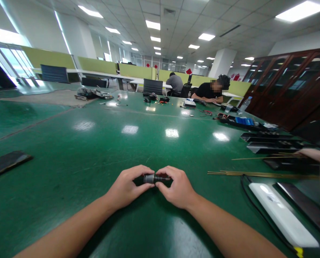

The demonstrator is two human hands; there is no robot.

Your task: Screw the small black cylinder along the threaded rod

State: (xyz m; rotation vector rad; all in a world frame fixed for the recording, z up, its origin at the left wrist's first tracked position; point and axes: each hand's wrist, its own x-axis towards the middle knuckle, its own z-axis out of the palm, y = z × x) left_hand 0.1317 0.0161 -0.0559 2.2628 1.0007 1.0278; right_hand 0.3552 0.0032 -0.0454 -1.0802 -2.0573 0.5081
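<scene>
Between my two hands is a small cylindrical part (149, 178), with a grey-silver barrel at its left and a dark, ringed section and thin tip at its right. My left hand (130, 186) pinches the grey barrel between thumb and fingers. On the other side, my right hand (177, 186) grips the dark section, its fingers hiding some of it. The part lies roughly level just above the green tabletop (108, 143). Its exact kind cannot be made out.
To the right lie a white power strip (280, 211) with a black cable, thin brass-coloured rods (229, 173) and black metal channels (267, 147). Another person's hand (314, 154) reaches in there. A dark flat slab (8, 163) sits at left. Tools and a bottle (246, 104) stand farther back.
</scene>
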